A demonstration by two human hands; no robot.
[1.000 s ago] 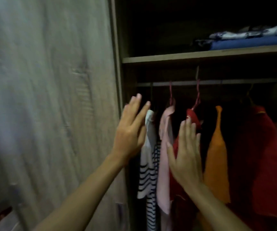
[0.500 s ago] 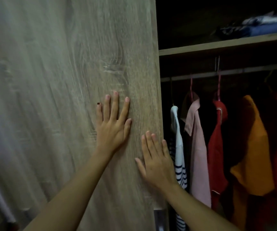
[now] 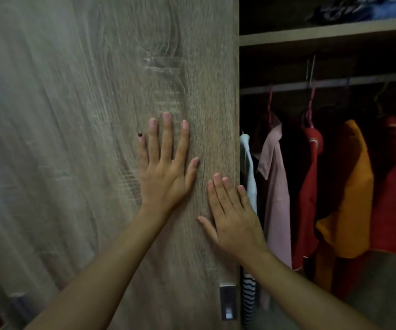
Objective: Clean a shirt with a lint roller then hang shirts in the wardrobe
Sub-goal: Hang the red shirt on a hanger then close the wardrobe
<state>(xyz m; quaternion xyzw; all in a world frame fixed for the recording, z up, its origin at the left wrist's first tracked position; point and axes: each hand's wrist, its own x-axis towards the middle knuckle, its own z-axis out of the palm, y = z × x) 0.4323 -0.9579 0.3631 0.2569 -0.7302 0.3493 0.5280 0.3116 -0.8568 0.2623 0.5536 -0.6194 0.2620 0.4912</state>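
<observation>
Door [image 3: 125, 96] slid further right since a second ago, now covers more of wardrobe opening. Left hand [image 3: 164, 172] and right hand [image 3: 233, 222] both flat on door, fingers straight and spread, gripping nothing. Shirts [image 3: 311, 186] hang on rail [image 3: 330, 84] just right of door edge; striped one [image 3: 248, 177] half hidden behind it. Folded stuff on shelf [image 3: 323, 33] above.

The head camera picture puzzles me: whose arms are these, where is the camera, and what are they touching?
No machine here: a person wears a camera on the head, looking forward and down, so you see their own arms. The left hand and right hand lie flat, fingers straight, against a wooden wardrobe door. Neither holds anything. Beside the door, shirts hang from a rail: a striped shirt, a pink shirt, a red shirt and an orange shirt.
</observation>
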